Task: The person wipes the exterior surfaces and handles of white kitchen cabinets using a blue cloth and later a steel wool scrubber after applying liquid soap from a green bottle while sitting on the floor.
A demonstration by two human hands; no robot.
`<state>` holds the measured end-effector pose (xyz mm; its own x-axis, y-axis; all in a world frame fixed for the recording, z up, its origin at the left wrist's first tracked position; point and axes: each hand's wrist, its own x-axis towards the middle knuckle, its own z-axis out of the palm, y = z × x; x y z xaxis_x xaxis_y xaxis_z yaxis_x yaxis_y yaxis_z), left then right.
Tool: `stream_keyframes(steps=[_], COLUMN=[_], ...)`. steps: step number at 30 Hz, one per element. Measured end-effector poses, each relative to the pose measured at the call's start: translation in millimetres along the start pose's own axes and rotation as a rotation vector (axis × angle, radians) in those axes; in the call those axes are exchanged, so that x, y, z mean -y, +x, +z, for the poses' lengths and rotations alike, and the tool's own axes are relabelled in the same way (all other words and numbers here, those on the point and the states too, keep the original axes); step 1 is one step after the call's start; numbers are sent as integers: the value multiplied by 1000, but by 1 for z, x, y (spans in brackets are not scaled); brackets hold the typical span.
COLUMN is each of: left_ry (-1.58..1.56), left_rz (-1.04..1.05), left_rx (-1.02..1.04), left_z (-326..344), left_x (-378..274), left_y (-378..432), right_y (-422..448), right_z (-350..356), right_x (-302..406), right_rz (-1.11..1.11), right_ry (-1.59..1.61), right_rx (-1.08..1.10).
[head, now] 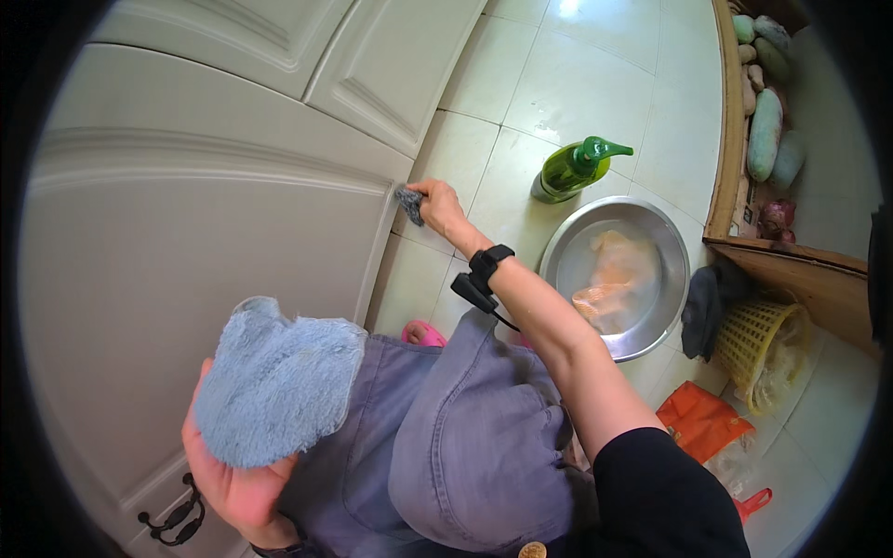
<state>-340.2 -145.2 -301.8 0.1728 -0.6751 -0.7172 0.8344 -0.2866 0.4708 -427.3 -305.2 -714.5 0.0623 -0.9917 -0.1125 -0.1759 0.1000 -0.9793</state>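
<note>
My left hand (237,488) supports a light-blue fluffy cloth (279,383), which lies spread over the palm and hides most of the fingers. My right hand (439,206) reaches forward and pinches a grey scouring pad (410,204) that looks like steel wool. This pad is at the lower corner edge of a cream panelled cabinet door (230,244); whether it touches the door, I cannot tell. To the right of my forearm stands a steel basin (670,307) of cloudy water, with an orange-and-white cloth (617,272) lying in it.
Beyond the basin a green pump bottle (572,171) stands on the tiled floor (474,132). Gourds (765,132) fill a wooden-edged shelf (722,139) at right. Below are a yellow plastic basket (750,342) and an orange bag (701,418). A black door handle (174,516) projects at lower left.
</note>
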Motion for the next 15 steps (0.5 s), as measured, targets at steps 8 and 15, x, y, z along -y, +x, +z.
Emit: stream_keyframes(steps=[8, 15], left_ry=[12, -9], left_rz=[19, 10], left_rx=[-90, -152], left_z=[1, 1], left_x=[3, 4], left_y=[-2, 6], right_y=[41, 30], right_z=[-14, 3], right_x=[0, 1], right_rz=[19, 79], right_ry=[-35, -217], right_rx=[-293, -59])
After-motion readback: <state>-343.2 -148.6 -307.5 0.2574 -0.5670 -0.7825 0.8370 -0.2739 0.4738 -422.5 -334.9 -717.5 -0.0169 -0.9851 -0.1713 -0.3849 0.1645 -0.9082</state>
